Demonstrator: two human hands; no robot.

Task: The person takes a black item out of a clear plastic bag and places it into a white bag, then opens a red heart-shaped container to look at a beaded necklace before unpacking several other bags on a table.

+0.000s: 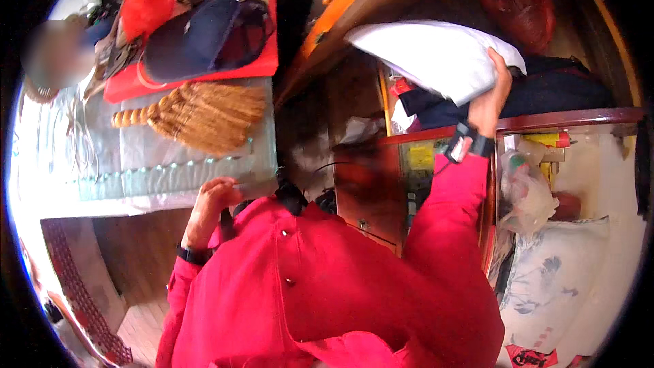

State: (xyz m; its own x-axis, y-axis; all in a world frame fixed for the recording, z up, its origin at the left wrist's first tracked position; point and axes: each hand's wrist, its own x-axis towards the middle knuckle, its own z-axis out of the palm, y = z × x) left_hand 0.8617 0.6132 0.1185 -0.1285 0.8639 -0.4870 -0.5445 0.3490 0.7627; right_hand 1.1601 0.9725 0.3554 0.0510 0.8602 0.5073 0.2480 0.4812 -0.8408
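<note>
My right hand [493,89] grips a white fabric bundle [434,56], smooth and rounded, raised in front of an open cabinet. The thumb side shows against the white cloth; the other fingers are hidden behind it. Below the bundle, dark folded clothes [557,89] lie on the cabinet shelf [572,118]. At the near edge of a table with a clear cover [168,184], my left hand [217,197] has its fingers curled. Whether it touches the edge or holds anything is unclear. A straw hand broom [204,115] rests on that table, beyond my left hand.
An orange-brown wooden door [337,15] stands ajar between table and cabinet. A dark blue cap [204,36] lies on a red box [255,66] at the table's back. A red plastic bag [526,10] is inside the cabinet. At right are a plastic bag [529,194] and a patterned pillow [557,276].
</note>
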